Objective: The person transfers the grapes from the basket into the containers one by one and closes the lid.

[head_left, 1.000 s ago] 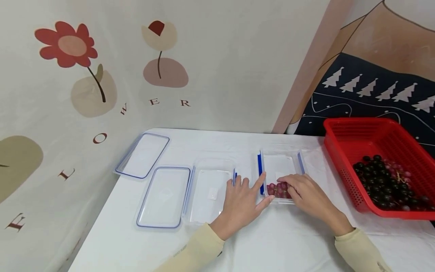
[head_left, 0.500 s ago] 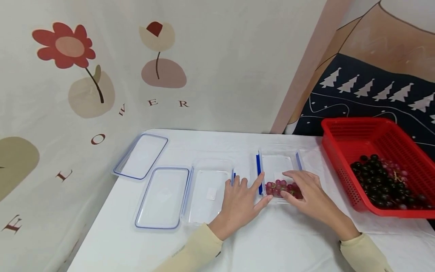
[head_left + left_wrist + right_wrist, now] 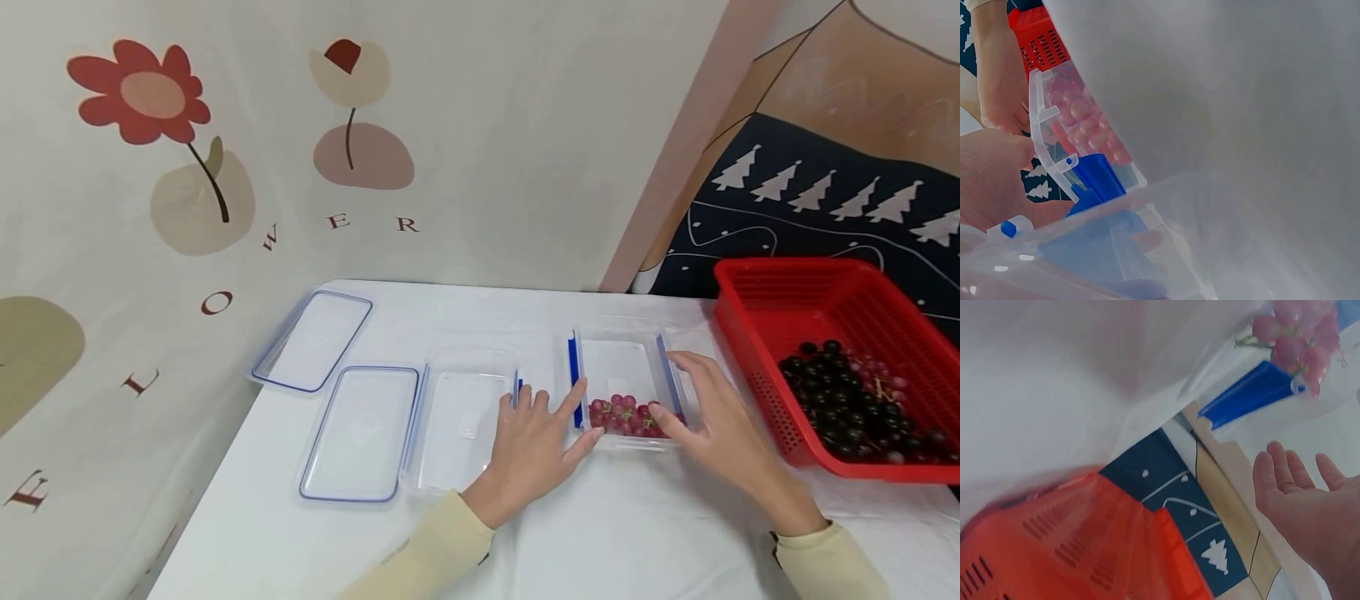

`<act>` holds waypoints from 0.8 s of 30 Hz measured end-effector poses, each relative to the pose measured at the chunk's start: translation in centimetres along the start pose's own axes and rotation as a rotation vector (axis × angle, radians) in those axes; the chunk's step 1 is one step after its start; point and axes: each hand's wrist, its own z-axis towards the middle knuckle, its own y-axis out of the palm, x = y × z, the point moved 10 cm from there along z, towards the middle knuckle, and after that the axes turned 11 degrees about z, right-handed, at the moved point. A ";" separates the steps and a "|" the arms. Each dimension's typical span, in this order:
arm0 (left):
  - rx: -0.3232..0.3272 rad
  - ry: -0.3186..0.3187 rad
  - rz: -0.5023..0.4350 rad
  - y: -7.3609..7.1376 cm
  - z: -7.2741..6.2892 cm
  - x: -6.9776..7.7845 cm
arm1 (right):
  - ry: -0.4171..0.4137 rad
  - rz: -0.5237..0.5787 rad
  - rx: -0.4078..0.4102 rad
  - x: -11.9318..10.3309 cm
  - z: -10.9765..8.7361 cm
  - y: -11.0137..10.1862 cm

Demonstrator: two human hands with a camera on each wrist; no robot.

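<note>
A bunch of red grapes (image 3: pixel 626 417) lies along the near end of a clear plastic container (image 3: pixel 617 360) with blue side clips. My left hand (image 3: pixel 531 442) spreads its fingers at that container's left side, index finger and thumb by its wall and near corner. Part of this hand covers a second clear container (image 3: pixel 461 425). Beside the right wall is my right hand (image 3: pixel 723 421), fingers apart and loosely bent, thumb over the right end of the grapes. It grips nothing that I can see. The grapes (image 3: pixel 1085 119) also show through the plastic in the left wrist view.
A red basket (image 3: pixel 750 375) at the right holds dark grapes (image 3: pixel 836 400) and some red grapes (image 3: pixel 877 375). Two clear lids with blue seals, a near lid (image 3: pixel 360 433) and a far lid (image 3: pixel 315 342), lie at the left. A printed curtain (image 3: pixel 510 150) rises behind the white table (image 3: pixel 585 542).
My right hand has let go of the red grapes and moved right to the container's right wall. More of the bunch shows. My left hand has stayed in place.
</note>
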 end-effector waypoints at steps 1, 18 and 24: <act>0.000 -0.001 -0.003 0.0 0.0 0.0 | -0.003 0.008 0.014 0.0 0.0 -0.5; 0.006 -0.014 -0.031 -0.1 -0.1 -0.2 | 0.108 -0.031 0.086 1.8 0.1 -5.9; 0.016 -0.009 -0.019 -0.1 0.0 -0.1 | 0.137 -0.041 0.113 2.8 -0.1 -7.4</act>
